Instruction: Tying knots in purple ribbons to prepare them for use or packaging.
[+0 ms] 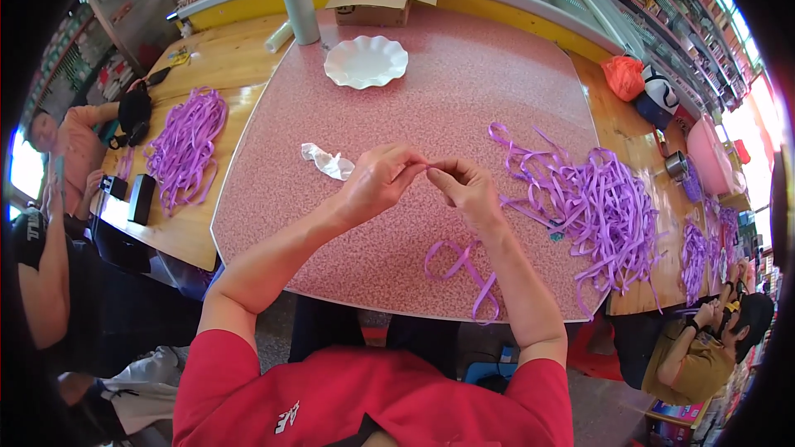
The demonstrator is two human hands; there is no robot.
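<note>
My left hand [383,180] and my right hand [465,190] meet above the middle of the pink speckled table [286,228]. Both are closed in a fingertip pinch, with a small bit of purple showing between them. A purple ribbon [465,257] lies in a loose loop below my right wrist; part of it is hidden by that forearm. To the right spreads a big tangled heap of purple ribbons [617,207], with some strands trailing toward my right hand. Just left of my left hand rests a crumpled white tissue [330,164].
A white scalloped plate [366,62], a pale flask [296,4] and an open cardboard box [370,10] stand at the far side. Another ribbon heap [189,145] lies on the wooden top at left. People sit at left [81,136] and right [691,360].
</note>
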